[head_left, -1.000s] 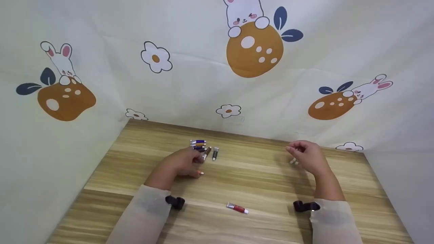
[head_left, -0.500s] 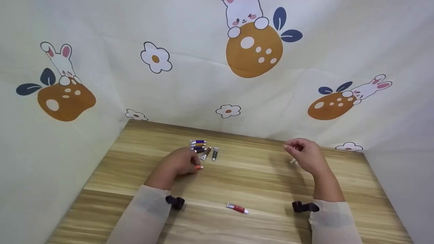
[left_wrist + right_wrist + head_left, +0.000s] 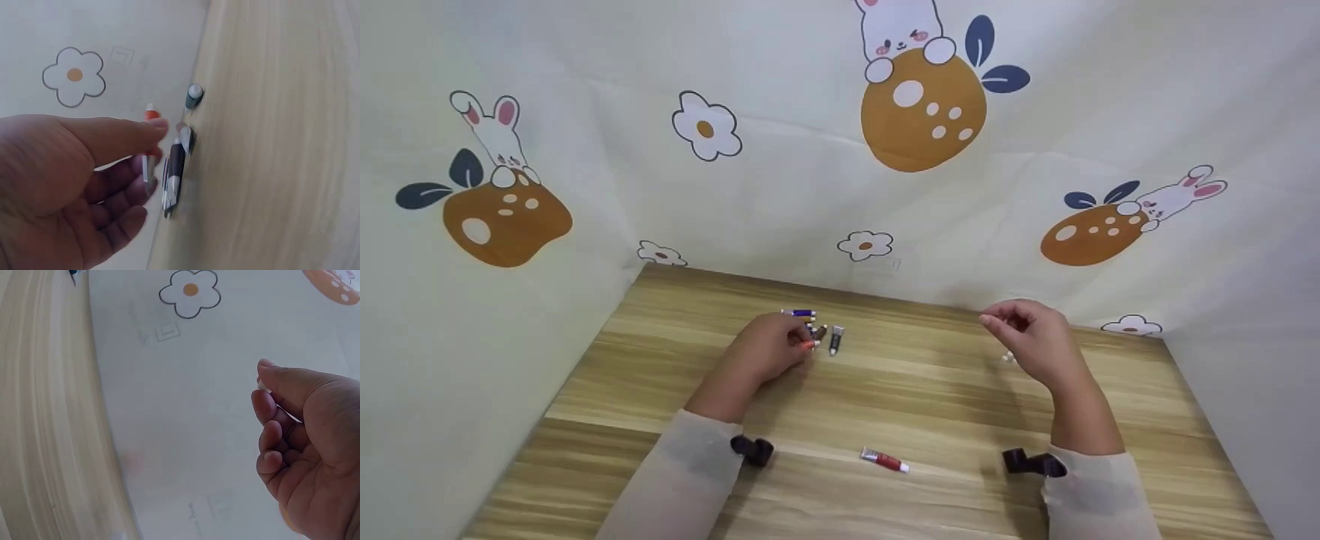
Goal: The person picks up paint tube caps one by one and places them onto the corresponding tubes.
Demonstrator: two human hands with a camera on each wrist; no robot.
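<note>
My left hand (image 3: 765, 346) pinches a small orange paint tube (image 3: 151, 115) with a white cap between thumb and fingers, lifted above the table. Right behind it lie several paint tubes: a purple one (image 3: 801, 313), a brown one (image 3: 820, 332) and a dark one (image 3: 836, 341) to the right. Other tubes are partly hidden by the hand. My right hand (image 3: 1039, 345) is raised near the back wall, fingers curled, with a small white piece (image 3: 263, 387) pinched between thumb and forefinger. Small white pieces (image 3: 1009, 358) lie on the table below it.
A red paint tube (image 3: 885, 460) with a white cap lies alone on the wooden table (image 3: 930, 397), nearer the front. Pale cloth walls (image 3: 780, 202) with rabbit, orange and flower prints enclose the table at the back and both sides.
My left hand has picked the orange paint tube up from the table and moved it back toward the other tubes. My right hand has shifted slightly left and back.
</note>
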